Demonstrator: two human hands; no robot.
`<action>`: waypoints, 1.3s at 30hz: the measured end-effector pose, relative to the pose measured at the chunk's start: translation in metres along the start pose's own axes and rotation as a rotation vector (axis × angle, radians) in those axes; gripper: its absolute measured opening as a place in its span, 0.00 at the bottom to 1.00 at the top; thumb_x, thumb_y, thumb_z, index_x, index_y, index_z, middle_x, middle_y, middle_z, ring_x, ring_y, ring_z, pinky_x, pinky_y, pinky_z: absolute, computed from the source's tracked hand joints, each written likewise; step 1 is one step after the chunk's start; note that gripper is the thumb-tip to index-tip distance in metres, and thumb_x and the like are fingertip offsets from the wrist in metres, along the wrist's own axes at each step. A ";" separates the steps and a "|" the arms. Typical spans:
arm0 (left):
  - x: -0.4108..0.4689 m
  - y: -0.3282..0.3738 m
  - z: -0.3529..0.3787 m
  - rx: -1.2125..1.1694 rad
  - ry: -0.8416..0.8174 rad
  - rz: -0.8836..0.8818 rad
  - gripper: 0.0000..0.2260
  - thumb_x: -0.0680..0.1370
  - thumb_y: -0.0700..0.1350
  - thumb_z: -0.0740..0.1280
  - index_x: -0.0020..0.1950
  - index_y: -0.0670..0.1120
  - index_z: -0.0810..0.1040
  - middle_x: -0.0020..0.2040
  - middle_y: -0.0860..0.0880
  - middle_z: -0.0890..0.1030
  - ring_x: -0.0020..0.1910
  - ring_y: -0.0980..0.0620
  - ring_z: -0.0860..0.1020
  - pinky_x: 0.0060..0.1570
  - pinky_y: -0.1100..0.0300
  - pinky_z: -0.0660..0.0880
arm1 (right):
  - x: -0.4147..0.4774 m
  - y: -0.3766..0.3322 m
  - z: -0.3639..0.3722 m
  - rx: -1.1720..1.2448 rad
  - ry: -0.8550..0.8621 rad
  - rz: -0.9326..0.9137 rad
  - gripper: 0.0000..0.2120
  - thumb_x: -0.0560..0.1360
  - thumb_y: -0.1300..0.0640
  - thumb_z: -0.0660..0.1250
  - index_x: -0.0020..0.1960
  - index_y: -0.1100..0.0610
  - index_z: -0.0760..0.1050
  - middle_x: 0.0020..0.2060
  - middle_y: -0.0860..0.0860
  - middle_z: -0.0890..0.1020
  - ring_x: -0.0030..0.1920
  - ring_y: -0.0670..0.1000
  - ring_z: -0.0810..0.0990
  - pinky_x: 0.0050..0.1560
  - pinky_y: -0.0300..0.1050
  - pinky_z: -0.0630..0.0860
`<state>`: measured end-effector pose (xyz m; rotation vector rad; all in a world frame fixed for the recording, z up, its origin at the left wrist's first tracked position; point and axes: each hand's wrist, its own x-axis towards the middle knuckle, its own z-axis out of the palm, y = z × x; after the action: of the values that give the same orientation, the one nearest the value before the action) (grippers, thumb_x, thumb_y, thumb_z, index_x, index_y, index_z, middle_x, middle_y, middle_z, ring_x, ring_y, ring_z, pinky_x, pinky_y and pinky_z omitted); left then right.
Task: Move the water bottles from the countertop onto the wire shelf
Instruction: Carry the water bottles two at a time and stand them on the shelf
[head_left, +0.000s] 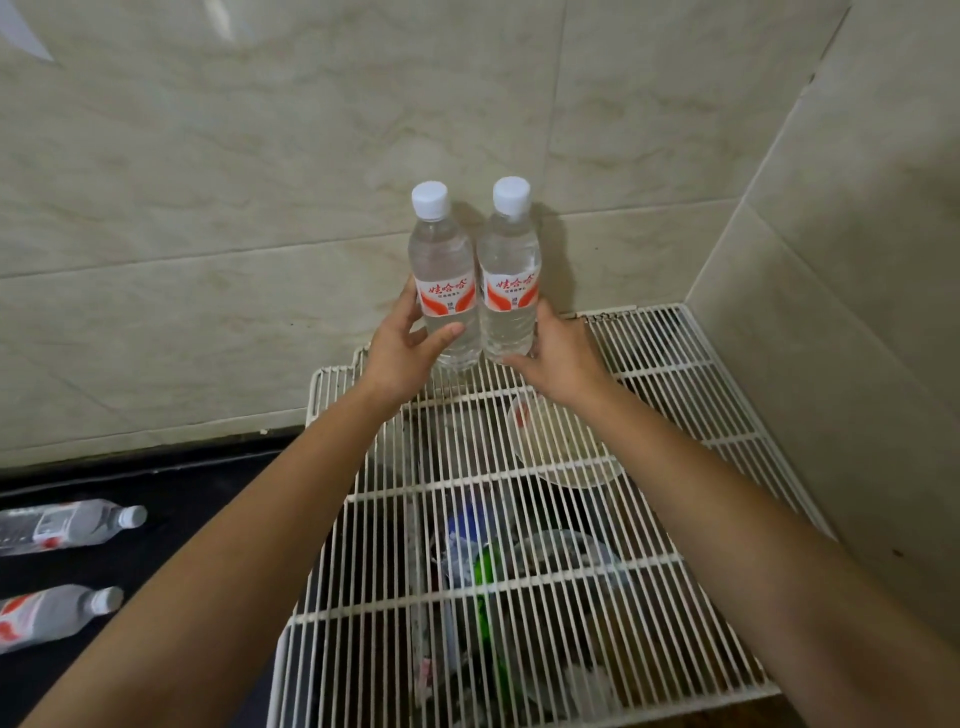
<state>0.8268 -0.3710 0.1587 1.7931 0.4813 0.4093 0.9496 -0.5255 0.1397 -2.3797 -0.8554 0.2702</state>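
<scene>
Setting left bottle (445, 280), wrapped in left grip (400, 353), and touching right bottle (511, 275), in right grip (561, 358), upright at back of wire shelf (675, 374). Next, likely: seat both flat, let go, fetch two lying bottles (67, 525) off the desk (218, 493).

arms outstretched, left grip (405, 353) clasping left bottle (441, 260), right grip (561, 358) clasping right bottle (509, 260)

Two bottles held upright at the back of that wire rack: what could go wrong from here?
1. The wire shelf is only thin bars with gaps, so the left bottle or right bottle may wobble or tip once the left hand and right hand let go.
2. The bottles stand side by side, so one falling could topple the other.
</scene>
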 end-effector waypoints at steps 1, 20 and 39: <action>0.001 -0.002 0.000 -0.007 -0.002 -0.004 0.30 0.79 0.41 0.70 0.78 0.55 0.64 0.70 0.57 0.76 0.67 0.59 0.75 0.66 0.50 0.75 | -0.001 0.002 0.002 -0.017 0.027 -0.008 0.38 0.73 0.50 0.77 0.76 0.55 0.63 0.60 0.55 0.83 0.55 0.55 0.84 0.59 0.50 0.80; -0.057 -0.020 0.003 0.520 0.202 -0.030 0.31 0.83 0.57 0.60 0.82 0.49 0.55 0.81 0.51 0.57 0.80 0.51 0.56 0.78 0.49 0.57 | -0.057 -0.009 0.032 0.003 0.058 0.071 0.43 0.80 0.49 0.67 0.83 0.56 0.41 0.82 0.56 0.53 0.80 0.58 0.58 0.74 0.53 0.63; -0.327 -0.026 -0.198 1.222 0.703 -0.165 0.27 0.83 0.58 0.57 0.77 0.43 0.66 0.77 0.37 0.66 0.75 0.35 0.66 0.67 0.35 0.68 | -0.153 -0.208 0.116 -0.049 0.070 -0.759 0.32 0.82 0.42 0.57 0.80 0.58 0.59 0.80 0.61 0.56 0.80 0.62 0.54 0.79 0.60 0.52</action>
<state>0.4439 -0.3728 0.1757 2.7004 1.6164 0.7142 0.6813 -0.4409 0.1682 -1.9133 -1.6498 -0.1410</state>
